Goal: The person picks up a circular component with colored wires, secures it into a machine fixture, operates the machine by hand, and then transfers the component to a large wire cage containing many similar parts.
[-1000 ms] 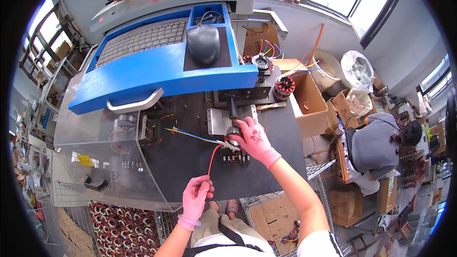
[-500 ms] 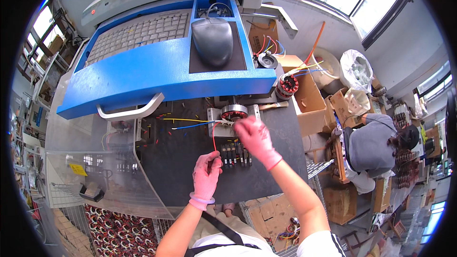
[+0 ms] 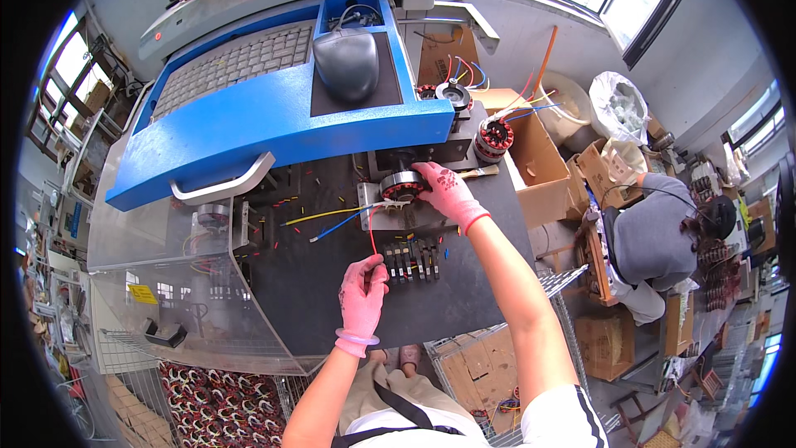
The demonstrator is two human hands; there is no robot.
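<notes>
A motor stator [image 3: 401, 187], a metal ring with red windings, sits on a metal fixture [image 3: 366, 196] under the blue tray's edge. My right hand [image 3: 450, 197], in a pink glove, is closed on the right side of that ring, its thumb and part of its grip hidden. A red wire [image 3: 372, 232] runs down from the stator to my left hand [image 3: 362, 300], also pink-gloved, which pinches its lower end. The yellow wire [image 3: 319, 217] and blue wire [image 3: 338, 225] stretch out to the left from the stator. Beside my left fingers lies a row of several black-and-silver blocks [image 3: 411, 260].
Above stands a blue tray [image 3: 249, 124] with a keyboard [image 3: 235, 68] and mouse [image 3: 346, 64]. Another wound stator [image 3: 494, 139] stands right of the fixture, by a brush [image 3: 481, 172] and cardboard box [image 3: 539, 162]. A clear cover [image 3: 178, 299] borders the left. A person [image 3: 655, 236] sits far right.
My right hand has moved from in front of the stator onto its right side and closed there. The left hand keeps its pinch on the red wire. The whole view has shifted slightly.
</notes>
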